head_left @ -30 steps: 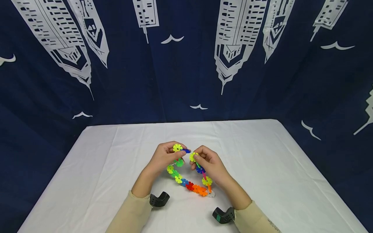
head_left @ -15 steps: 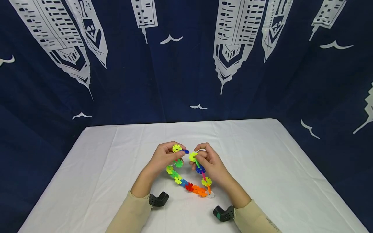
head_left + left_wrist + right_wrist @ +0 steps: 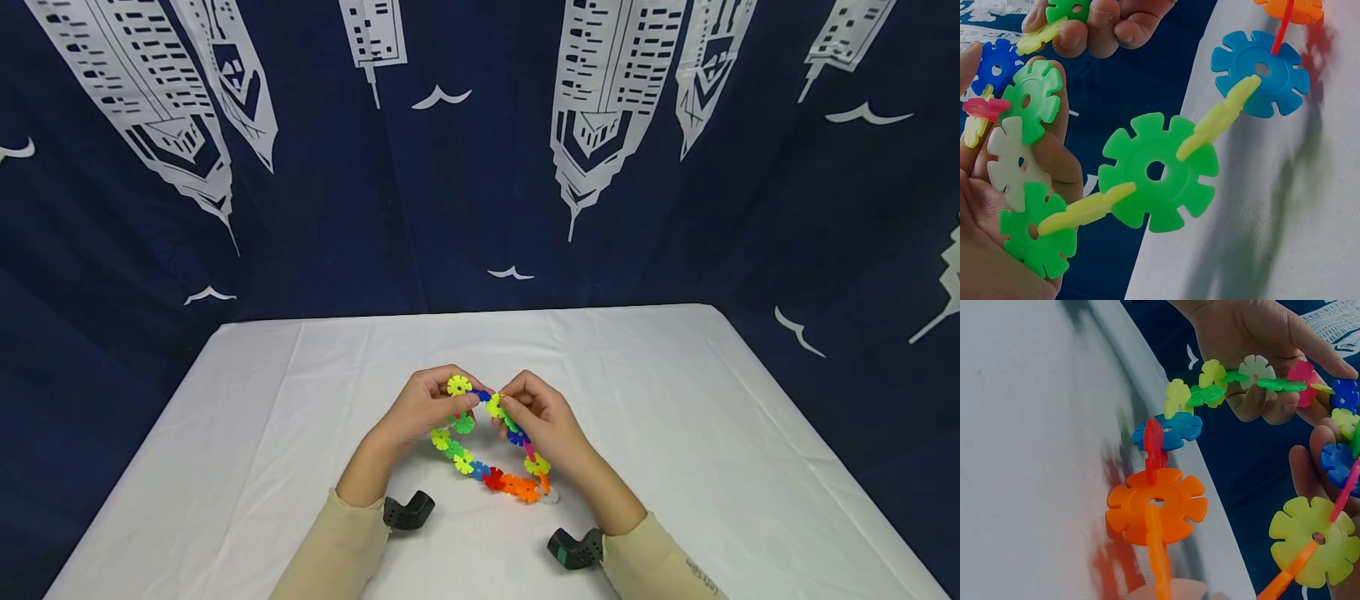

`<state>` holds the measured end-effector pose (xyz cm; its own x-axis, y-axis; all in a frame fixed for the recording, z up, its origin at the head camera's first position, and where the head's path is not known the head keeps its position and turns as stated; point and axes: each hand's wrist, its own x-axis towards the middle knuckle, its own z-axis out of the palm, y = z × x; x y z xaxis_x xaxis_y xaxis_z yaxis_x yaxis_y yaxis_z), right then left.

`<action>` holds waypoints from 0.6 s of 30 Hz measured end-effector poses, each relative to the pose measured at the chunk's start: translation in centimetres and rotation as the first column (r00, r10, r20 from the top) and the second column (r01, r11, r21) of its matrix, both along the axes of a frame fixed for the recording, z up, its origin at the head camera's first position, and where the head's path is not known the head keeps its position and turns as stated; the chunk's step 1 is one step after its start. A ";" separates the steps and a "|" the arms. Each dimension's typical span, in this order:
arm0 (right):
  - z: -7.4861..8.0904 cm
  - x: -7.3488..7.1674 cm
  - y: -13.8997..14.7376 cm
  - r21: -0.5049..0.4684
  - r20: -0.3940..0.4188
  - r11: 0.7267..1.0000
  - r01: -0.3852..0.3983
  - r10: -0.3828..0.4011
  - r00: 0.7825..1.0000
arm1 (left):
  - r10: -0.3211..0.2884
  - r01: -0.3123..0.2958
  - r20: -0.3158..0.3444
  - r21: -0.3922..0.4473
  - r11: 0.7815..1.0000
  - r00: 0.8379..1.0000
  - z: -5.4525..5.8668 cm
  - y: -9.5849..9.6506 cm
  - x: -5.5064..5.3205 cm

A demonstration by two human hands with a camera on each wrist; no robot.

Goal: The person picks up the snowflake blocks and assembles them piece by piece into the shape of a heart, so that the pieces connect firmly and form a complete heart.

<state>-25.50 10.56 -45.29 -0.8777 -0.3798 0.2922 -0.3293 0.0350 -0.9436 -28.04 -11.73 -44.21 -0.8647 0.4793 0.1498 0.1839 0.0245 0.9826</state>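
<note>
A chain of colourful notched plastic flower discs hangs in a loop between the hands, its orange disc (image 3: pixel 510 485) low near the tablecloth. My left hand (image 3: pixel 423 408) pinches the blue disc (image 3: pixel 483 396) at one end, with a yellow disc (image 3: pixel 459 385) beside it. In my right hand (image 3: pixel 546 421), thumb and fingers pinch the other end's yellow disc (image 3: pixel 495 406). The two ends meet edge to edge in the head view. A large green disc (image 3: pixel 1157 172) joined by yellow ones shows in the left wrist view, and a big orange disc (image 3: pixel 1157 506) in the right wrist view.
A white cloth covers the table (image 3: pixel 300 500). Behind it hangs a dark blue curtain (image 3: pixel 465 208) printed with white buildings and birds. Black wrist devices (image 3: pixel 409 512) jut inward from both beige sleeves (image 3: pixel 341 542).
The gap between the blue disc and the right hand's yellow disc has closed. My right forefinger, lifted half a second ago, has come down toward the discs. The loop has shifted slightly right.
</note>
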 end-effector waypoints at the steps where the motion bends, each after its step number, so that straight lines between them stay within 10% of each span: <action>1: 0.1 0.0 0.0 0.002 -0.001 1.000 0.000 0.000 1.000 | -0.004 0.004 0.000 -0.001 1.000 1.000 0.0 0.0 0.0; 18: 0.7 0.3 -0.1 0.103 -0.034 0.995 0.017 -0.013 0.999 | -0.002 0.005 0.045 -0.074 0.997 0.999 0.1 0.2 0.0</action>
<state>-25.24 10.46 -44.62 -0.8740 -0.3964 0.2811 -0.3589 0.1366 -0.9233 -28.00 -11.53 -44.07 -0.8683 0.4905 0.0744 0.1396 0.0975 0.9854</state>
